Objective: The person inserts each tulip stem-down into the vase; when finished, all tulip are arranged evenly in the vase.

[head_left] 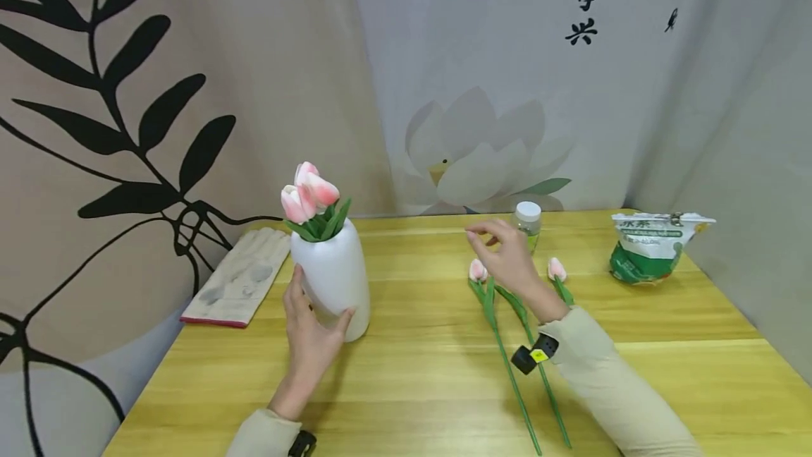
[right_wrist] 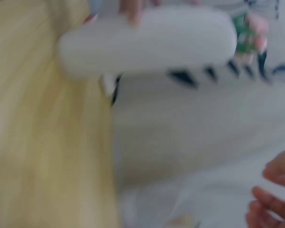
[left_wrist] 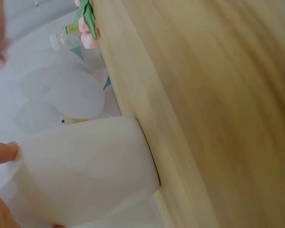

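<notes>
White vase point(head_left: 336, 277), left of centre, bearing pink tulips point(head_left: 309, 195); left hand point(head_left: 314, 333) wraps its side. Right hand point(head_left: 509, 256), right of centre: fingers loosely bent, nothing held. Two loose tulips point(head_left: 478, 271), lower right; tabletop point(head_left: 419, 351) spans between, back edge beyond.

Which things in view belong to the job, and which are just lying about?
Likely the job:
- smooth white rounded vase, held by the left hand
- pink-and-white tulips standing in it
- two loose pink, green-stemmed tulips on the table

Apparently lying about:
- pale flat red-edged cloth
- clear white-capped bottle
- green-and-white bag
</notes>
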The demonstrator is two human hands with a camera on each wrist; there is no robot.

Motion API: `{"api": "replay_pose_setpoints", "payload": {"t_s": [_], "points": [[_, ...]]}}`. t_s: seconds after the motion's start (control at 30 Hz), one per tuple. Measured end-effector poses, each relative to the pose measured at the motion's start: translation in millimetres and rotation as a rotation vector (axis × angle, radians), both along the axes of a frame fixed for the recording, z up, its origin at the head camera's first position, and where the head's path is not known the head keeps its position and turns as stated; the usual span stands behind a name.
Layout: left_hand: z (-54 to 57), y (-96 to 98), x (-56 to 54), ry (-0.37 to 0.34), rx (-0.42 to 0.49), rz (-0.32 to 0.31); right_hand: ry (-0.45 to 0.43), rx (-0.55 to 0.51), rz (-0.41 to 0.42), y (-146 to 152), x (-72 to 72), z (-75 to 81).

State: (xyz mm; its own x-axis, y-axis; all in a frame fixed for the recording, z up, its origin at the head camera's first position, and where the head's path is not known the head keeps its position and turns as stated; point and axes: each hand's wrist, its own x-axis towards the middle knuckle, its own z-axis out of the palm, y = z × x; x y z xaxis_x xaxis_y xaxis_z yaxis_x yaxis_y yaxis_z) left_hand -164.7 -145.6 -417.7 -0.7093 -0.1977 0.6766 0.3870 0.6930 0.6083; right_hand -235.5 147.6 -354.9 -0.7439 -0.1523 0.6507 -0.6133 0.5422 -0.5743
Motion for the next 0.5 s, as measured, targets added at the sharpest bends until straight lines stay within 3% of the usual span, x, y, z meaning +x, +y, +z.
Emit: {"api": "replay_pose_setpoints", "payload": {"t_s": [0.13,0.27,0.37,0.5], "points": [[1.8,1.0,-2.0,-0.006,0.001,-0.006,-0.167,0.163,-0.047,40,1.3,-38.1],[0.3,0.1,-1.7,0.012,-0.007,-0.003,-0.313,0.276,0.008,58,6.6,-70.3],[-0.7,0.0,-0.7,0.004,-0.001,-0.006,-0.401,0.339,0.042,60,9.9,-84.6],[-0.5,0.7,-0.1,-0.013,0.012,-0.005,-0.448,0.384,0.084,55,10.0,-95.4]]}}
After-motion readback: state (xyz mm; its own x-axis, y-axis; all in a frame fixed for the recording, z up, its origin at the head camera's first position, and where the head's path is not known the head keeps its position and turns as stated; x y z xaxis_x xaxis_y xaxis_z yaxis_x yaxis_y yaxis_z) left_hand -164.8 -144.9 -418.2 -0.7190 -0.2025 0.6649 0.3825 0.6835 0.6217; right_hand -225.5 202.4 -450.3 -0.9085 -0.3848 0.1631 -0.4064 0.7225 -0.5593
